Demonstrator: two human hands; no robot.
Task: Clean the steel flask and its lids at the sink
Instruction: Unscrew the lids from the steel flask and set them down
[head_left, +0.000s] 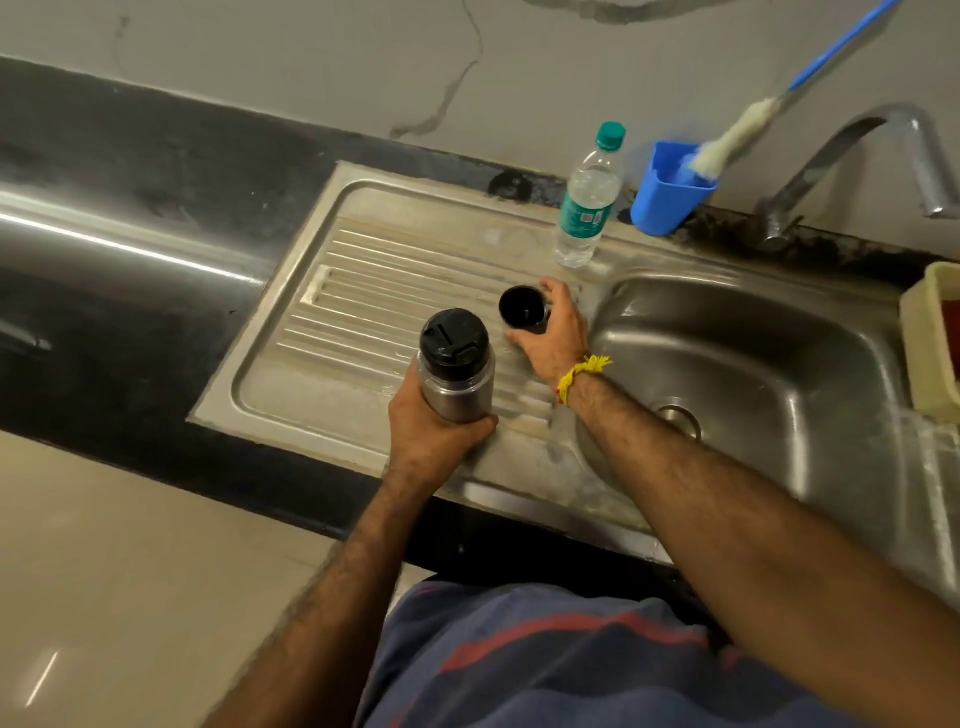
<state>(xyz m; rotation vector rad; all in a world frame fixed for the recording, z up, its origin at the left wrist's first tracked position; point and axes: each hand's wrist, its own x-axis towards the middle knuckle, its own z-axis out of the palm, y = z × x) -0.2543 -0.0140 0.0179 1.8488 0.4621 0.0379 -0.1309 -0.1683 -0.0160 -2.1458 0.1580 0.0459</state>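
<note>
While the left hand (434, 431) wrapped its fingers round the lower body of the steel flask (458, 374), which stood upright on the ribbed drainboard (363, 280) with its black inner lid (453, 338) in place, the right hand (553, 338) curled thumb and fingers about the black outer cap (522, 307), mouth up, just beside the flask on the same drainboard. A yellow thread (582, 371) circled the right wrist. Behind the cap stood a clear plastic water bottle (589, 200) with a green top, and near it a blue holder (672, 189) with a long-handled brush (737, 135) leaning in it. The sink basin (753, 364) lay to the right, under the tap (852, 156); a cream tray (930, 338) sat at its far edge.
</note>
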